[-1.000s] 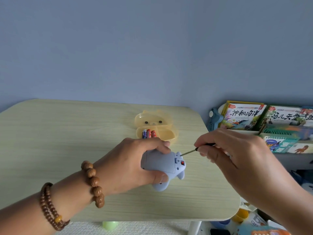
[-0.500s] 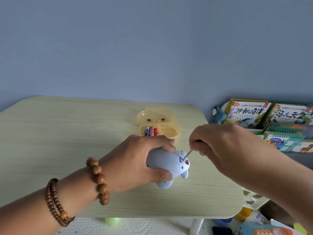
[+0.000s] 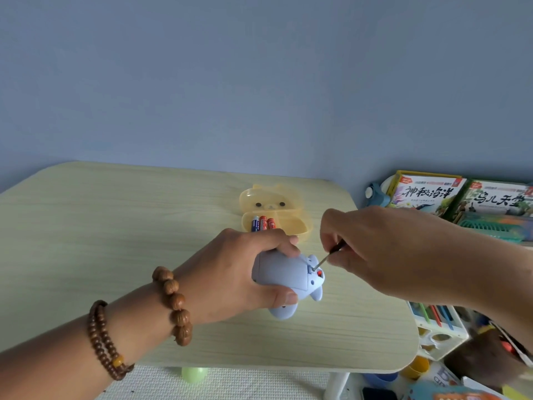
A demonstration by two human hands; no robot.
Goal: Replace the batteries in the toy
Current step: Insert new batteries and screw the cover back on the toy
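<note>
- Gripping of the blue-grey toy (image 3: 284, 271) by the left hand (image 3: 236, 272) is recorded near the front right part of the tabletop (image 3: 115, 226); fingers (image 3: 274, 241) are curled over the far side, and the thumb is pressed against the near side.
- The toy is held with a flat panel turned upward and its head end pointing right; one rounded limb is seen below the thumb. Whether the toy rests on the tabletop cannot be told.
- A thin screwdriver (image 3: 325, 258) is pinched by the clenched fingers of the right hand (image 3: 380, 255), just right of the toy.
- The metal tip is set against the toy at the right edge of the panel, beside a small red spot.
- An open yellow case (image 3: 291, 223) with a bear face on its lid is noted on the tabletop, just behind the left hand.
- Three batteries (image 3: 263, 222), one blue and two red, are laid side by side in the case's near half; their lower ends are hidden by the knuckles.
- A large-bead bracelet (image 3: 173, 304) is worn at the left wrist, and a finer beaded strand (image 3: 102, 339) further up the forearm.
- Picture books (image 3: 427, 194) are stood against the wall at the right, past the tabletop.
</note>
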